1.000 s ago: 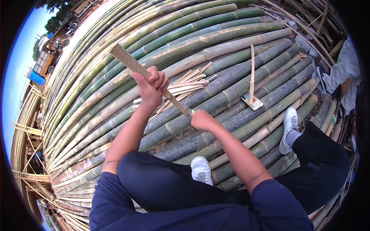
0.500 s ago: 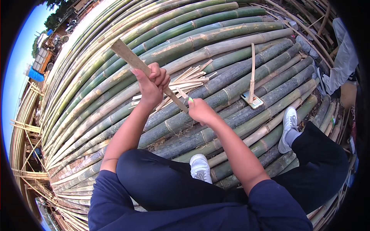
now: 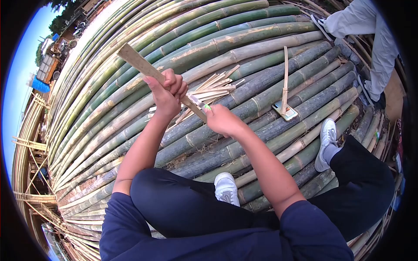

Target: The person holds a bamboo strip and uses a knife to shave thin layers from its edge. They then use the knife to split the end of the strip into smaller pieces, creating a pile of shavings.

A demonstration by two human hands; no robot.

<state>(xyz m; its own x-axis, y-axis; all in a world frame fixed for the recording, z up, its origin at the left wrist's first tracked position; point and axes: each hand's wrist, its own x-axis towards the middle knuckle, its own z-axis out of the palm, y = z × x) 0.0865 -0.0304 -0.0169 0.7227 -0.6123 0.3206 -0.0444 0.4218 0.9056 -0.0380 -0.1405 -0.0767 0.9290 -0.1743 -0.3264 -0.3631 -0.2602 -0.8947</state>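
Far left of the bamboo slat (image 3: pixel 143 65), the stack of bamboo poles (image 3: pixel 100 108) curves away to its edge, with sky and a yard beyond; that side looks like the one to keep clear of. The left hand (image 3: pixel 167 93) is wrapped round the slat's middle, fingers fully closed on it; it holds the slat slanted, top end up and away from the person, clear of the poles and out in front of the knees. At the slat's lower end sits the right hand (image 3: pixel 222 119), fingers curled shut and pinching something small and pale against the wood; whether that is a blade cannot be told. Just behind the slat lies a heap of thin strips (image 3: pixel 213 89), so part of the work looks done; the slat in hand looks whole along its length, so this piece seems barely begun. Right of the slat a phone (image 3: pixel 285 114) rests on the poles with one long strip (image 3: pixel 285 74) lying across it, well apart from both hands. Far right of the slat, another person's legs (image 3: pixel 370 26) stand at the stack's edge; the bare poles in between leave the hands free room.
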